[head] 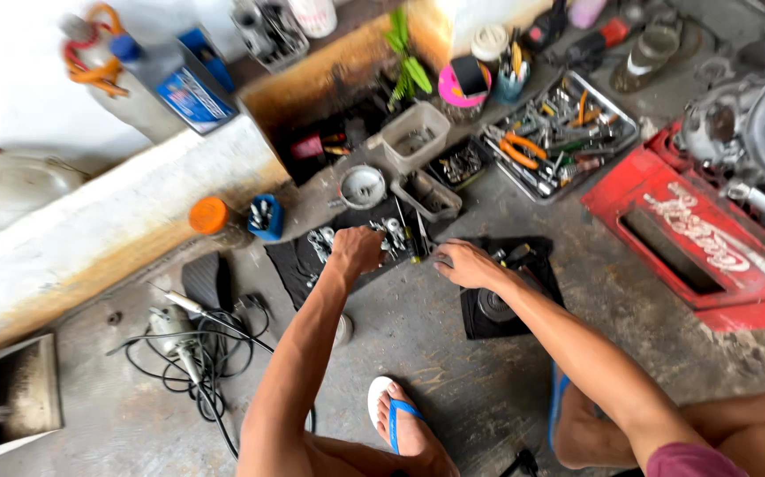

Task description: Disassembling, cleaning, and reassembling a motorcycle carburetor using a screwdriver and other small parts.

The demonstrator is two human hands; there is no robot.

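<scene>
Left hand [356,250] — fingers curled, grip contents indiscernible — rests on the black mat [298,265] among bright metal wrenches [320,243]. Right hand [463,263] — closed state unclear — touches the dark part [501,300] on the concrete floor [418,336].

Red crate [665,190] (white lettering); orange-handled pliers [523,147].

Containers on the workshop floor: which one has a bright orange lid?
The round jar left of the small blue box, beside the concrete ledge. The beige tubs and metal tool tray are open, without lids.
</scene>
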